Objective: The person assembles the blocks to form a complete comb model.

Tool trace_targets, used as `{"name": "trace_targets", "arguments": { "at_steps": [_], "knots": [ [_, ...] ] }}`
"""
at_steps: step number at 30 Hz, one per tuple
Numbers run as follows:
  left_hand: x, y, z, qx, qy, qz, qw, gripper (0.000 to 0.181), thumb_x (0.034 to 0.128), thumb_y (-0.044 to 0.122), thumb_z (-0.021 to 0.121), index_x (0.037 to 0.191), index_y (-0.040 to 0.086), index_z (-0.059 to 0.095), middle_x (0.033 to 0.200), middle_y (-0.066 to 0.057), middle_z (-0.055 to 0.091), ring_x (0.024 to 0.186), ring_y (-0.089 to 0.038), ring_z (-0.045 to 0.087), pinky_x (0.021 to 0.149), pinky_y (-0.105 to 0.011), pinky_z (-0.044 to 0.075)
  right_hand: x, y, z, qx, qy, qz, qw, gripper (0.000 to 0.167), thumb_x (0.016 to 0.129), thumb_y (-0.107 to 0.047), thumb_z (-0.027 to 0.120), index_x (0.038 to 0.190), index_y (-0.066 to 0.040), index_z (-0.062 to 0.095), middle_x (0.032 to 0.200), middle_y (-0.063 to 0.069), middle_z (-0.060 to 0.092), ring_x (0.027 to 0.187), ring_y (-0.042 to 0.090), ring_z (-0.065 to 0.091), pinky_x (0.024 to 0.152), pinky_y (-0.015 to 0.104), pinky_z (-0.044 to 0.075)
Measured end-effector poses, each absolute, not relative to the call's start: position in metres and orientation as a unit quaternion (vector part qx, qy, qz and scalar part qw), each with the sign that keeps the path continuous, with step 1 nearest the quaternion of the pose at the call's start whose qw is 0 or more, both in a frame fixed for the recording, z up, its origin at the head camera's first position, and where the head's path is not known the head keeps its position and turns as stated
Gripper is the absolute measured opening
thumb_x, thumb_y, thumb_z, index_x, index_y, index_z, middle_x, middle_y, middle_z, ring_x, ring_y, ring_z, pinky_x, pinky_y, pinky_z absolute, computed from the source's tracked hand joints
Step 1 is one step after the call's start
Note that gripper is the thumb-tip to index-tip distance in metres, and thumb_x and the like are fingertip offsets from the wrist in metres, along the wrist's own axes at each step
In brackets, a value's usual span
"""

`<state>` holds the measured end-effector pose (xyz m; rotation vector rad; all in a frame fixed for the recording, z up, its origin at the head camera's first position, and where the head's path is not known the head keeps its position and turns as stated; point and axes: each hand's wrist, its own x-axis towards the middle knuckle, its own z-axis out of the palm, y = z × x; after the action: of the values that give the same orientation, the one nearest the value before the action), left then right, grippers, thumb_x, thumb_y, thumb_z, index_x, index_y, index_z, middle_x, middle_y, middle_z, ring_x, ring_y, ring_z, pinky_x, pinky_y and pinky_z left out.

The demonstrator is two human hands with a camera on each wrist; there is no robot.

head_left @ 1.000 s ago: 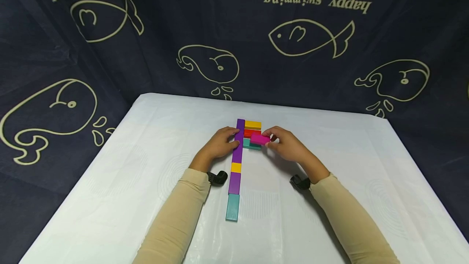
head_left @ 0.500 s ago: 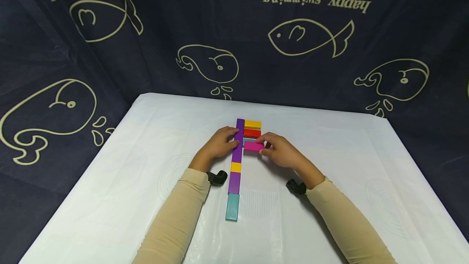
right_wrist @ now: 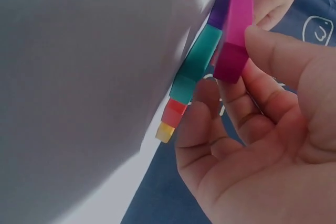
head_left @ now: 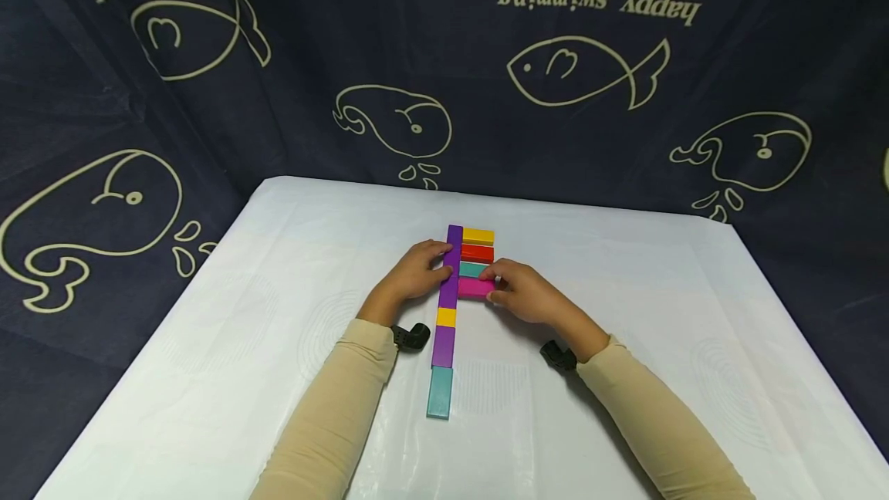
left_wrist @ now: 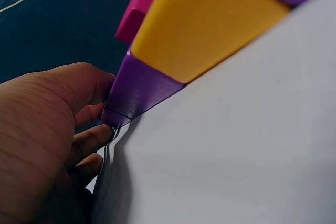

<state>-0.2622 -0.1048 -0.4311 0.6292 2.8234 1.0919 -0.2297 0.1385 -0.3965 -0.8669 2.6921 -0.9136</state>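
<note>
My right hand (head_left: 526,292) pinches a magenta block (head_left: 474,288) between thumb and fingers. The block lies alongside a teal block (head_left: 473,269), its left end close to the purple blocks (head_left: 451,261); in the right wrist view it sits higher off the table than the teal one. Beyond the teal block are a red block (head_left: 477,253) and a yellow block (head_left: 478,236), forming crosswise rungs. My left hand (head_left: 414,270) touches the left side of the purple blocks with extended thumb and fingertips. In the left wrist view, some of its fingers are partly hidden behind the thumb.
The purple row continues toward me with a small yellow block (head_left: 446,318), a lighter purple block (head_left: 443,347) and a teal block (head_left: 439,392). Everything lies on a white-covered table (head_left: 604,407). A dark curtain (head_left: 479,153) with fish drawings hangs behind its far edge.
My right hand has carried the magenta block toward me and slightly left, from over the red and teal blocks to the teal block's near side. My left hand has stayed put.
</note>
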Motion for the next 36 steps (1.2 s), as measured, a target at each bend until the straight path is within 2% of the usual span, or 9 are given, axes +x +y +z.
{"name": "trace_targets", "arguments": {
  "at_steps": [19,28,36],
  "knots": [
    [-0.2619,-0.1061,-0.4299,0.209,0.912,0.353,0.021,0.052,0.0954,0.021,0.059,0.142,0.001,0.052,0.144,-0.018,0.05,0.138,-0.034,0.04,0.117,-0.044,0.027,-0.2296,0.1347,-0.4024,-0.308,0.906,-0.283,0.068,0.023,0.09,-0.005,0.07,0.113,-0.005,0.069,0.109,0.007,0.065,0.095,0.022,0.056,0.09,0.041,0.048],
    [-0.2622,-0.1062,-0.43,0.206,0.912,0.354,0.028,0.053,0.0952,0.023,0.06,0.143,0.002,0.051,0.145,-0.017,0.049,0.139,-0.033,0.039,0.117,-0.044,0.027,-0.2289,0.1331,-0.4044,-0.308,0.913,-0.26,0.069,0.023,0.089,-0.007,0.072,0.112,-0.006,0.069,0.105,0.005,0.064,0.089,0.02,0.055,0.084,0.037,0.049],
    [-0.2638,-0.1063,-0.432,0.198,0.917,0.342,0.044,0.062,0.0914,0.03,0.067,0.146,0.006,0.049,0.145,-0.013,0.05,0.138,-0.029,0.039,0.117,-0.043,0.029,-0.2274,0.1328,-0.4029,-0.309,0.918,-0.239,0.066,0.026,0.089,-0.008,0.073,0.115,-0.005,0.069,0.104,0.005,0.062,0.086,0.018,0.055,0.08,0.034,0.05]
  ]
}}
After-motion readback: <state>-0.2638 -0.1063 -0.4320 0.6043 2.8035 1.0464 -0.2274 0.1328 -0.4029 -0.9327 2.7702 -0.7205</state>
